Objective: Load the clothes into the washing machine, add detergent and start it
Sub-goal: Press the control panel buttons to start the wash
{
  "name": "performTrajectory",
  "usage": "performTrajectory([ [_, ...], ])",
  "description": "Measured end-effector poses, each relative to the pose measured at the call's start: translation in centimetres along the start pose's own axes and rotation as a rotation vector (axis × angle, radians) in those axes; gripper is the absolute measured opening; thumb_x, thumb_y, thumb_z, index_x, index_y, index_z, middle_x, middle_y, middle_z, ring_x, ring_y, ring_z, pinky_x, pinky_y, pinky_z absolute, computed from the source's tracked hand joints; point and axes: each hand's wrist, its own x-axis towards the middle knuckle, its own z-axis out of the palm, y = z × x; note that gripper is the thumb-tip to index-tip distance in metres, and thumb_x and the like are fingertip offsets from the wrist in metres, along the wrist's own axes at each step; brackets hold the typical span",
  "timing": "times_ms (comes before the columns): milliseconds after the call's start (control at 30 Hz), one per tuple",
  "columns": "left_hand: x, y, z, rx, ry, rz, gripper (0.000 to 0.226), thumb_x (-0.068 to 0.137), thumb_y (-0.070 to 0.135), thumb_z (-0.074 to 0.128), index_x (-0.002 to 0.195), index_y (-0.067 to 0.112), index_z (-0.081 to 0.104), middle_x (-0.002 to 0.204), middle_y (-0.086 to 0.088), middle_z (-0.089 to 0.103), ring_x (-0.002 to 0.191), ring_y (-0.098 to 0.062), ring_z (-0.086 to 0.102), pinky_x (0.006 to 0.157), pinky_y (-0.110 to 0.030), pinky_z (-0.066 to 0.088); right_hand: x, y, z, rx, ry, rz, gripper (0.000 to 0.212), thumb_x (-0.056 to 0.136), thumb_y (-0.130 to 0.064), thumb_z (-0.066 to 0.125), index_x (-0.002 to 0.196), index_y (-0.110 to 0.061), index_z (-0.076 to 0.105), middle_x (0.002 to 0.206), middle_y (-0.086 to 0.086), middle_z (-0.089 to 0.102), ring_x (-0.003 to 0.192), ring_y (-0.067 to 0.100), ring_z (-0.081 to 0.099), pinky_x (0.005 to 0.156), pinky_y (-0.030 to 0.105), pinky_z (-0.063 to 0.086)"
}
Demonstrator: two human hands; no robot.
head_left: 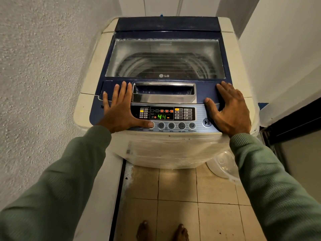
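A cream and blue top-loading washing machine [90,80] fills the middle of the view. Its glass lid [165,58] is down, and the drum shows dimly through it. The control panel [187,117] is lit and its green display [161,116] reads 44. My left hand [119,108] lies flat on the left of the panel, fingers spread, thumb resting on the round button marked WASH. My right hand [229,108] lies flat on the right of the panel, beside the play/pause button [206,122]. Neither hand holds anything. No clothes or detergent are visible.
A rough plastered wall [38,66] is close on the left and a smooth white wall [286,40] on the right. A clear plastic tub [224,164] lies on the tiled floor [177,197] at the machine's right foot. A dark door frame [291,122] is at right. My bare feet stand below.
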Motion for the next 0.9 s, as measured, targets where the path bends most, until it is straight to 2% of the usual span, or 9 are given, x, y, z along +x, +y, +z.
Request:
performTrajectory([
  [300,0.1,0.0,0.0,0.021,-0.005,-0.005,0.164,0.021,0.106,0.026,0.153,0.017,-0.016,0.161,-0.003,-0.020,0.147,-0.022,-0.022,0.114,-0.055,-0.018,-0.1,-0.1,-0.1,0.002,-0.002,-0.006,0.077,0.086,-0.063,0.043,0.146,-0.014,0.042,0.155,0.005,0.035,0.145,0.020,0.028,0.122,0.039,0.016],
  [367,0.1,0.3,-0.1,-0.010,-0.008,-0.017,0.164,0.024,0.105,0.036,0.153,0.018,-0.014,0.162,-0.003,-0.019,0.147,-0.022,-0.021,0.114,-0.055,-0.018,-0.1,-0.2,0.0,-0.006,0.007,-0.001,0.077,0.087,-0.063,0.043,0.146,-0.013,0.042,0.155,0.005,0.035,0.145,0.020,0.028,0.122,0.038,0.016],
  [433,0.1,0.9,-0.5,-0.057,-0.002,-0.044,0.159,0.031,0.092,0.057,0.154,0.017,-0.009,0.162,-0.003,-0.016,0.148,-0.023,-0.020,0.113,-0.056,-0.018,0.0,-0.5,0.1,-0.012,0.017,0.008,0.076,0.087,-0.063,0.043,0.145,-0.013,0.043,0.154,0.005,0.036,0.145,0.021,0.029,0.122,0.039,0.017],
  [500,0.0,1.2,-0.6,-0.079,0.016,-0.056,0.151,0.037,0.080,0.063,0.155,0.016,-0.007,0.163,-0.003,-0.014,0.148,-0.023,-0.018,0.113,-0.056,-0.018,-0.1,-0.6,0.0,-0.011,0.013,0.013,0.077,0.087,-0.063,0.044,0.145,-0.013,0.043,0.154,0.005,0.036,0.145,0.021,0.029,0.121,0.040,0.017],
  [533,0.0,1.1,-0.6,-0.078,0.015,-0.051,0.150,0.038,0.081,0.063,0.155,0.016,-0.007,0.163,-0.003,-0.014,0.148,-0.023,-0.018,0.113,-0.056,-0.018,-0.1,-0.6,-0.1,-0.014,0.007,0.011,0.077,0.086,-0.063,0.043,0.145,-0.013,0.042,0.155,0.005,0.036,0.145,0.022,0.029,0.121,0.040,0.017],
  [600,-0.1,0.7,-0.3,-0.053,0.018,-0.023,0.153,0.037,0.094,0.052,0.154,0.016,-0.008,0.163,-0.003,-0.014,0.148,-0.022,-0.018,0.114,-0.056,-0.018,-0.2,-0.4,-0.3,-0.017,-0.013,-0.003,0.078,0.086,-0.064,0.043,0.147,-0.014,0.041,0.156,0.005,0.034,0.145,0.021,0.027,0.122,0.039,0.016],
  [667,-0.2,0.4,0.2,-0.038,0.060,-0.003,0.153,0.035,0.105,0.030,0.155,0.016,-0.006,0.163,-0.004,-0.012,0.149,-0.022,-0.015,0.113,-0.054,-0.017,-0.1,-0.1,-0.4,-0.007,-0.036,-0.013,0.080,0.085,-0.065,0.043,0.147,-0.014,0.039,0.157,0.004,0.032,0.146,0.020,0.025,0.122,0.038,0.014],
  [767,-0.5,0.7,1.1,-0.017,0.205,-0.011,0.132,0.055,0.101,0.007,0.155,0.014,0.005,0.164,-0.007,0.000,0.150,-0.023,-0.004,0.116,-0.056,-0.009,-0.1,0.1,-0.5,-0.006,-0.049,-0.027,0.082,0.084,-0.066,0.043,0.148,-0.015,0.037,0.157,0.003,0.030,0.147,0.019,0.023,0.122,0.035,0.011],
  [900,-0.6,1.0,2.2,0.030,0.325,-0.026,0.109,0.075,0.088,0.003,0.155,0.015,0.015,0.163,-0.007,0.012,0.151,-0.024,0.005,0.119,-0.057,0.000,-0.2,0.2,-0.6,-0.002,-0.065,-0.037,0.085,0.083,-0.067,0.043,0.150,-0.016,0.034,0.159,0.002,0.027,0.147,0.018,0.021,0.122,0.034,0.008],
])
